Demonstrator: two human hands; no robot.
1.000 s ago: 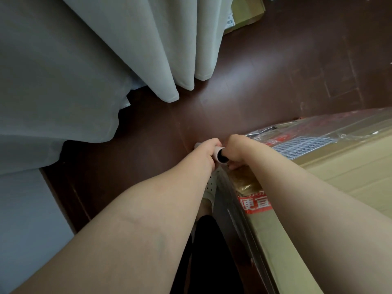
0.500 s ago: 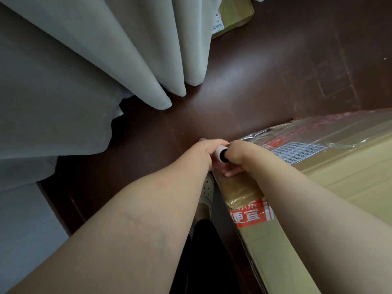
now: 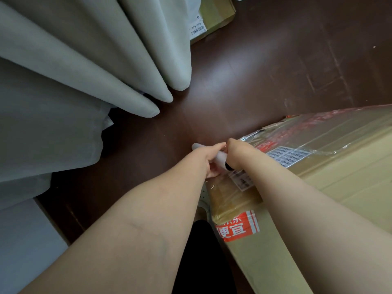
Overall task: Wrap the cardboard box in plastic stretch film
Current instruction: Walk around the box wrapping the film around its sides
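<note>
The left hand [image 3: 209, 159] and right hand [image 3: 237, 153] both grip a white film roll [image 3: 220, 159] at the corner of the cardboard box [image 3: 339, 187], whose far end is covered in clear film [image 3: 318, 132], on a dark floor [image 3: 254, 81] beside grey curtains [image 3: 74, 71].

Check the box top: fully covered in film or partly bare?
Partly bare. Glossy stretch film covers the far edge and left corner of the cardboard box; the nearer top shows plain cardboard.

Left hand [image 3: 209, 159] and right hand [image 3: 235, 153] curl side by side in grip.
</note>
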